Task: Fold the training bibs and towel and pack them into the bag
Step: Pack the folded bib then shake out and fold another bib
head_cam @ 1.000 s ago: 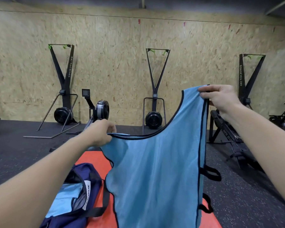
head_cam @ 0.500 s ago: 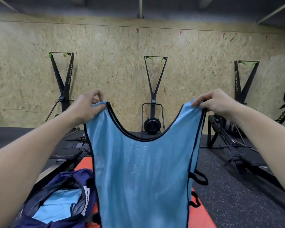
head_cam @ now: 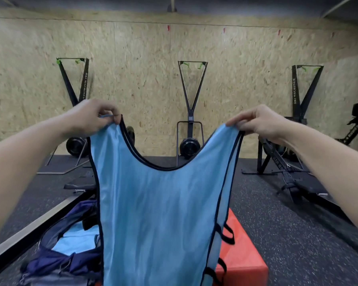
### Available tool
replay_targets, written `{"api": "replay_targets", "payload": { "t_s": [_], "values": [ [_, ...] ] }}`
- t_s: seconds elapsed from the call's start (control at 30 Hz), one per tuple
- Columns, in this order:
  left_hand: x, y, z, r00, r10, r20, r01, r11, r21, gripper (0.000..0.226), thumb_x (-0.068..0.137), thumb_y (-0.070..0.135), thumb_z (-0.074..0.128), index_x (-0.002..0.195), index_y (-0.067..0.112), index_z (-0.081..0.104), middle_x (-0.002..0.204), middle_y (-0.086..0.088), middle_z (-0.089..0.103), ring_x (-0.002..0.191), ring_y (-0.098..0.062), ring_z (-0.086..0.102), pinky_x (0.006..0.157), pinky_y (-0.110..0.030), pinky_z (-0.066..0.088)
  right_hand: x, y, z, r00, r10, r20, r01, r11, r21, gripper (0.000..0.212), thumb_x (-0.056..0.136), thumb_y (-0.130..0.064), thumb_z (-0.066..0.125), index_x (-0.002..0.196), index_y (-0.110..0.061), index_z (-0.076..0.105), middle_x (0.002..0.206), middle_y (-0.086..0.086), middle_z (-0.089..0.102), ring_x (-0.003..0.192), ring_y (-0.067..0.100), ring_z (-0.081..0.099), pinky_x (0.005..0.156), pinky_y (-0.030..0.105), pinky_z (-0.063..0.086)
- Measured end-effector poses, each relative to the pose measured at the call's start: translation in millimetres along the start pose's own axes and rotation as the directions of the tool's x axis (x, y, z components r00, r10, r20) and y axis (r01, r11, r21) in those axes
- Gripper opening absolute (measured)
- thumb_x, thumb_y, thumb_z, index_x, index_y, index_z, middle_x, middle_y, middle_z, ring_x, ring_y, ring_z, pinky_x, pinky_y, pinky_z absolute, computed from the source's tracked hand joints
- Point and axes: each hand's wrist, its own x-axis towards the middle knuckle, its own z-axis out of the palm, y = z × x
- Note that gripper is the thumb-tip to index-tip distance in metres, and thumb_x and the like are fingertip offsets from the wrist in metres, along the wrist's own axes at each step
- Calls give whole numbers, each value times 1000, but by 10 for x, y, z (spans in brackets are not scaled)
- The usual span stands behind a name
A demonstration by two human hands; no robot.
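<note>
A light blue training bib [head_cam: 159, 213] with black trim hangs spread out in front of me, held up by its two shoulder straps. My left hand [head_cam: 91, 117] pinches the left strap and my right hand [head_cam: 258, 122] pinches the right strap, both at about the same height. Below left, a navy bag [head_cam: 56, 263] lies open on a red box [head_cam: 242, 256], with a folded light blue cloth [head_cam: 77, 241] inside it. The hanging bib hides the right part of the bag. No towel is plainly visible.
Three black ski machines [head_cam: 191, 112] stand against the chipboard wall behind. A rowing machine [head_cam: 293, 178] lies on the dark speckled floor at right, and a long rail [head_cam: 39, 221] runs along the floor at left.
My left hand rose from low at the neckline to the left shoulder strap, so the bib now hangs level and spread wide. My view has tilted slightly.
</note>
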Motion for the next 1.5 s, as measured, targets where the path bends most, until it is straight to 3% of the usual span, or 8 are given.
{"api": "replay_targets", "payload": {
  "t_s": [0.1, 0.27, 0.4, 0.47, 0.67, 0.93, 1.33, 1.5],
  "values": [
    [-140, 9, -28, 1000, 15, 27, -15, 1000, -9, 26, 98, 10, 60, 83, 25, 76, 101, 6, 72, 99, -12, 63, 86, -27, 42, -106, -41, 33, 999, -29, 22, 33, 973, -230, 44, 98, 4, 51, 85, -26, 82, 110, -1, 73, 98, 25, 69, 85, 44, 60],
    [-259, -24, -2, 985, 34, 170, -49, 995, 84, 39, 92, -2, 59, 94, 33, 75, 109, 13, 67, 103, -11, 59, 92, -29, 38, -165, 39, 44, 990, -91, -104, 60, 961, -270, 46, 98, 10, 43, 95, -17, 80, 99, 9, 71, 33, 5, 39, 34, 16, 30],
    [-163, -81, 209, 993, 25, 118, -33, 998, 60, 34, 91, 2, 65, 77, 31, 75, 66, 30, 63, 69, 10, 58, 65, -14, 40, -107, 231, 106, 988, -51, -144, -3, 936, -351, 47, 94, 11, 44, 90, -19, 80, 99, 10, 72, 32, 7, 41, 33, 15, 28],
    [-85, -105, 386, 995, 35, 93, -38, 999, 30, 25, 92, 5, 67, 79, 24, 76, 58, 30, 59, 59, 14, 52, 54, -7, 34, -64, 328, 189, 979, -40, -198, -39, 924, -379, 44, 93, 12, 44, 92, -13, 80, 101, 5, 67, 36, -6, 49, 32, 10, 29],
    [300, -352, 1117, 982, 63, 177, -71, 997, 41, 29, 92, 6, 62, 93, 31, 77, 100, 9, 70, 97, -16, 63, 86, -29, 43, 344, 888, 473, 975, -20, -222, -99, 855, -509, 46, 91, 11, 45, 95, -19, 80, 106, 10, 70, 55, 10, 48, 41, 11, 36],
    [930, -998, 2480, 952, -22, 305, 13, 999, 32, 39, 92, 4, 52, 95, 36, 75, 114, 5, 71, 98, -24, 67, 92, -44, 54, 1080, 1922, 1147, 989, -44, -139, -48, 800, -598, 51, 85, 13, 45, 103, -19, 80, 118, 7, 72, 115, 29, 60, 99, 32, 46],
    [1409, -2427, 4887, 847, -153, 509, 92, 986, 143, 50, 83, -8, 47, 97, 30, 76, 113, -1, 73, 107, -27, 64, 93, -41, 52, 2095, 4121, 2682, 972, 189, 136, -44, 722, -690, 53, 77, 12, 47, 104, -23, 76, 112, 10, 62, 107, 30, 58, 93, 33, 44],
    [2157, -2800, 5241, 908, -124, 399, 53, 981, 185, 45, 87, -1, 53, 113, 30, 73, 130, -5, 66, 117, -34, 59, 100, -46, 48, 3023, 4625, 2963, 983, 143, 118, -14, 692, -722, 56, 75, 9, 49, 109, -28, 74, 120, 10, 63, 110, 32, 57, 93, 36, 49]
  ]
}}
